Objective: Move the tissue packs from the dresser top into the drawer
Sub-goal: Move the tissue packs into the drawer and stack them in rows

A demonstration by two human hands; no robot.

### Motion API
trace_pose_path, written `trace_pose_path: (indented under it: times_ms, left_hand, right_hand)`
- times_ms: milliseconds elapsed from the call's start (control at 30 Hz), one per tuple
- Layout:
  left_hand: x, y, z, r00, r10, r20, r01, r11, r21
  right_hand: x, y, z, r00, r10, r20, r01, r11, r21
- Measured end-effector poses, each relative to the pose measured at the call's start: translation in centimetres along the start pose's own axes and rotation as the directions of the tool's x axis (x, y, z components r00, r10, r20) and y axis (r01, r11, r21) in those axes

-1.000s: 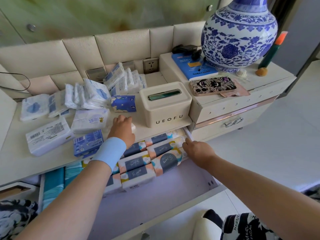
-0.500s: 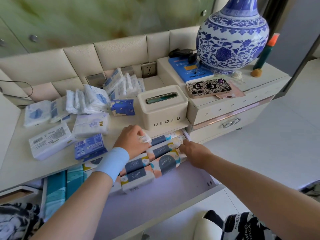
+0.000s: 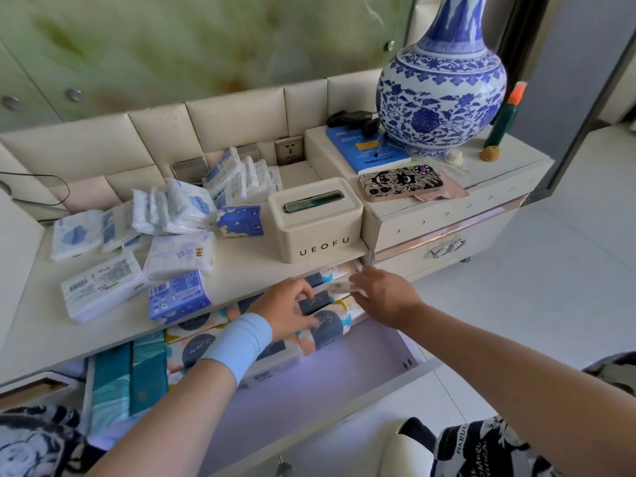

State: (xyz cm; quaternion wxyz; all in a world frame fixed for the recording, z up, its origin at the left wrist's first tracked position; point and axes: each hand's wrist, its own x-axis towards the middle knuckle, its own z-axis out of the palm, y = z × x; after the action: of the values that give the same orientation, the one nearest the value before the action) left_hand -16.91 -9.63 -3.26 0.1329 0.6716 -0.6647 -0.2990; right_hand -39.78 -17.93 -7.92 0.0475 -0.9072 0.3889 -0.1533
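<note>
The small pack [image 3: 339, 287], pale and blurred, is over the back right of the open drawer [image 3: 309, 390], just under the dresser top's [image 3: 247, 270] front edge. Its right end lies between the right hand's [image 3: 385, 294] fingertips [image 3: 358, 279], which are narrowed on it in a pinch. The blur hides how firm the grip is. Its left end is just beside the left hand's [image 3: 289, 311] knuckles, and I cannot tell whether they touch.

The left hand, with a blue wristband [image 3: 241, 342], is down on the drawer packs [image 3: 327, 328]. Its fingers are bent over a dark-labelled one and its thumb lies flat on the next. Whether it grips or only presses I cannot tell.

The drawer packs fill the back of the drawer in rows. Teal packs [image 3: 130, 370] stand at the left end, and the drawer's front floor is bare.

On the top, the loose packs [image 3: 179, 208] lie heaped at the left and back. A blue pack [image 3: 179, 297] and a white pack [image 3: 103, 287] lie near the front edge. The tissue box [image 3: 315, 218] stands right of them. On the raised part to its right are a vase [image 3: 440, 98], a phone [image 3: 401, 180] and a book [image 3: 361, 149].
</note>
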Motion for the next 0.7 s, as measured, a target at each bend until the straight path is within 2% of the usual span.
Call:
trace_pose_path:
  times_ms: [67,100,200,333,500,567,700]
  left_hand:
    - [-0.8,-1.1,-0.2,0.993,0.031,0.113,-0.068,0.938,0.341]
    - [-1.1,-1.8,0.0,0.985,0.024,0.170,-0.099,0.888,0.450]
    - [-1.2,-3.6,0.9,0.962,-0.050,0.270,-0.121,0.807,0.579]
    - [-0.6,-4.2,1.4,0.975,-0.047,0.217,-0.090,0.809,0.580]
    - [0.3,-4.3,1.1,0.973,-0.059,0.222,-0.083,0.811,0.579]
    - [0.6,-3.9,1.2,0.975,-0.033,0.220,-0.093,0.839,0.536]
    - [1.8,-3.2,2.2,0.986,0.101,0.131,-0.151,0.874,0.461]
  right_hand:
    - [-0.1,1.1,0.5,0.993,0.104,0.054,-0.097,0.988,-0.116]
    - [-0.1,1.5,0.9,0.990,0.110,0.087,-0.095,0.983,-0.160]
    - [0.3,2.0,2.1,0.984,0.077,0.162,-0.033,0.965,-0.261]
    - [1.7,1.6,3.0,0.950,0.178,0.256,-0.103,0.954,-0.282]
    - [2.2,2.3,2.8,0.903,0.178,0.391,-0.051,0.948,-0.313]
    - [2.4,2.3,2.5,0.895,0.212,0.392,-0.064,0.931,-0.359]
    - [2.6,0.9,3.2,0.907,0.268,0.324,-0.132,0.914,-0.384]
